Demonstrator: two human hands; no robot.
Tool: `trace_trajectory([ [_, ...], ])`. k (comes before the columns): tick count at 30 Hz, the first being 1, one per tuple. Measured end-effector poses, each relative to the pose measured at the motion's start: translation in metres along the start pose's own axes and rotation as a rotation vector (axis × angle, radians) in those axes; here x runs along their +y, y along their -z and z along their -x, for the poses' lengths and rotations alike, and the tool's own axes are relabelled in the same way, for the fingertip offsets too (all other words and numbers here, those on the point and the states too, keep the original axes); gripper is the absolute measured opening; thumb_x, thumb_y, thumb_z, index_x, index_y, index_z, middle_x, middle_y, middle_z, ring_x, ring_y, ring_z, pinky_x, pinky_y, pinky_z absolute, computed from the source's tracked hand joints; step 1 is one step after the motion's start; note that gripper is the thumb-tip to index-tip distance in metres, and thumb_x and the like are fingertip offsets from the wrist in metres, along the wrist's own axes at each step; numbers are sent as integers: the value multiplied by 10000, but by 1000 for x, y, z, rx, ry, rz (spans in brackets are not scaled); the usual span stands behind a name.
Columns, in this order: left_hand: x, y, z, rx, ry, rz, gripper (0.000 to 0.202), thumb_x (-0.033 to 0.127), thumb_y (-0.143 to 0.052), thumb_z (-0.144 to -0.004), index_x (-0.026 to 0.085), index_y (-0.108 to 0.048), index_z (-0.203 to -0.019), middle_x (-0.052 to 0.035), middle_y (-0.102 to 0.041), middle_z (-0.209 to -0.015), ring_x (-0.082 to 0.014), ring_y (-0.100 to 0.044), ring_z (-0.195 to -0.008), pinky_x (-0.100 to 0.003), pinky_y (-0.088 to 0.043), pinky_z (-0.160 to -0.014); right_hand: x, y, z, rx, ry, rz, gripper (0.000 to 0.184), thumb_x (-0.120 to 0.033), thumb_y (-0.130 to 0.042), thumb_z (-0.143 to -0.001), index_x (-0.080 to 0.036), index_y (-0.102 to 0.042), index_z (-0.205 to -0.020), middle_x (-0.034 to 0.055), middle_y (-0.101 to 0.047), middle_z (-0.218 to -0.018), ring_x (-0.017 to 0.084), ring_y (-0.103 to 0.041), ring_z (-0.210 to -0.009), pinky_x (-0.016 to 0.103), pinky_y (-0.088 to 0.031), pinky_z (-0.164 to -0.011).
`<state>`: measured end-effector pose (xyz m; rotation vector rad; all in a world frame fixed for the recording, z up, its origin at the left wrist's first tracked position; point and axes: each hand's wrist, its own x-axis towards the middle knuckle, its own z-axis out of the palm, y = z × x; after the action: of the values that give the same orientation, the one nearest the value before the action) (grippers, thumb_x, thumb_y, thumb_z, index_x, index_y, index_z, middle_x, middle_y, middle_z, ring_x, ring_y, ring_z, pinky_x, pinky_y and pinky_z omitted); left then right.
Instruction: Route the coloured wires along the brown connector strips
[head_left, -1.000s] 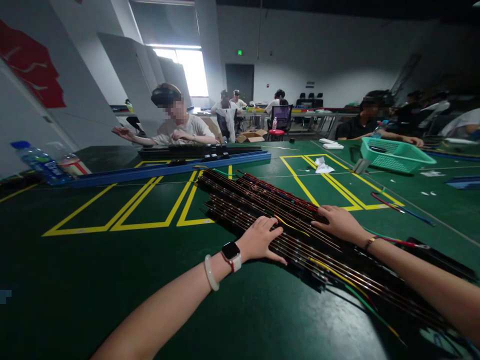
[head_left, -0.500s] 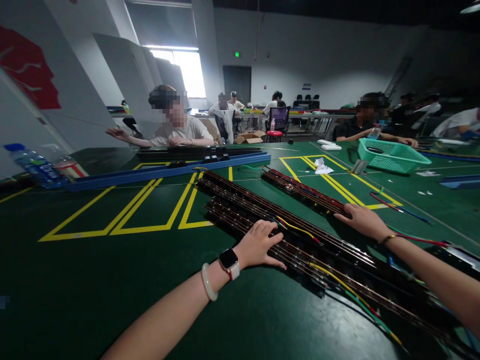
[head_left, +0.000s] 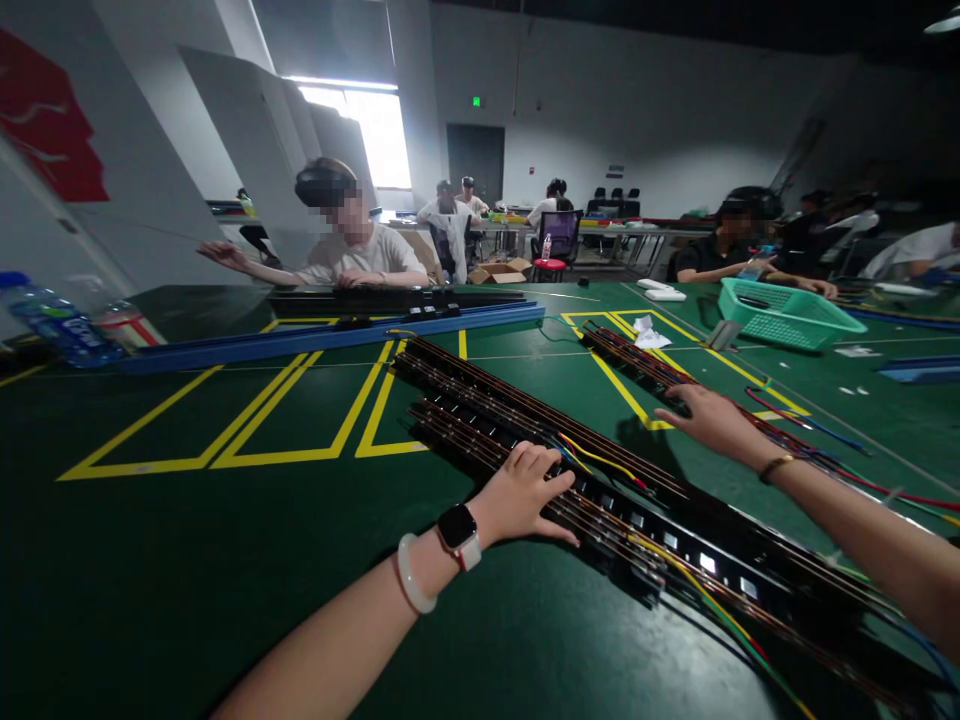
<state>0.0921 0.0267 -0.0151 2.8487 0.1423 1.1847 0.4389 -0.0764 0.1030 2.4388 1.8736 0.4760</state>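
Note:
My left hand [head_left: 529, 492] lies with spread fingers across the nearest black rail [head_left: 461, 432], which carries several copper-coloured rods. Beside it runs a second black rail with similar rods [head_left: 495, 405]; a yellow wire [head_left: 600, 456] rests over it. Yellow and green wires [head_left: 701, 583] trail from the nearest rail toward the bottom right. My right hand [head_left: 709, 420] is over a third, thinner rail with red and dark wires [head_left: 630, 357], farther off to the right. Its fingers are stretched out and the thumb points left; whether it touches that rail I cannot tell.
A long blue rail [head_left: 337, 340] crosses the far side of the green table [head_left: 225, 560], near two bottles at left. A green basket [head_left: 787, 315], crumpled white paper [head_left: 649, 333] and loose wires lie at right. A co-worker [head_left: 367, 250] sits opposite; others sit behind.
The thinner wired rail has shifted right, away from the other two, and lies farther from them. My right hand has lifted and its fingers have straightened. My left hand has stayed nearly in place.

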Motion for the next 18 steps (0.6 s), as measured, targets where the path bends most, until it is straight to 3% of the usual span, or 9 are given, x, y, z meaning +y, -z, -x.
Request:
trace_trajectory([
  [3, 2, 2, 1, 9, 10, -5, 799, 829, -407, -668, 202, -558, -1140, -94, -434, -1198, -232, -347, -1130, -404, -227, -1063, -80, 2, -21, -190, 131, -236, 562, -582, -437, -858, -131, -541, -1177, 139, -574, -1158, 252, -555, -1038, 372, -432, -918],
  [6, 2, 4, 4, 0, 4, -24, 767, 806, -394, -706, 201, -553, -1149, -93, -439, -1202, -226, -346, -1143, -396, -226, -1064, -129, -4, -32, -316, 250, -214, 525, -472, -489, -854, -105, -526, -1228, 149, -565, -1170, 254, -530, -1092, 359, -393, -972],
  [10, 2, 2, 9, 0, -9, -30, 707, 765, -374, -764, 217, -535, -1180, -82, -433, -1227, -208, -335, -1178, -392, -194, -1090, -132, -17, -33, -402, 264, -182, 529, -333, -531, -811, -99, -486, -1283, 148, -563, -1144, 238, -542, -1067, 324, -386, -962],
  [14, 1, -1, 9, 16, -10, -13, 716, 771, -363, -764, 214, -528, -1182, -80, -432, -1225, -209, -333, -1178, -391, -196, -1092, -124, -20, -21, -369, 136, -101, 426, -480, -496, -838, -120, -546, -1060, 126, -602, -991, 226, -594, -880, 320, -429, -796],
  [18, 2, -2, 9, 11, -8, 0, 694, 751, -384, -773, 214, -522, -1190, -87, -422, -1234, -214, -321, -1190, -398, -197, -1096, -128, -16, -6, -343, 62, 64, 414, -550, -393, -885, -148, -489, -890, 119, -612, -886, 243, -599, -822, 329, -398, -701],
])
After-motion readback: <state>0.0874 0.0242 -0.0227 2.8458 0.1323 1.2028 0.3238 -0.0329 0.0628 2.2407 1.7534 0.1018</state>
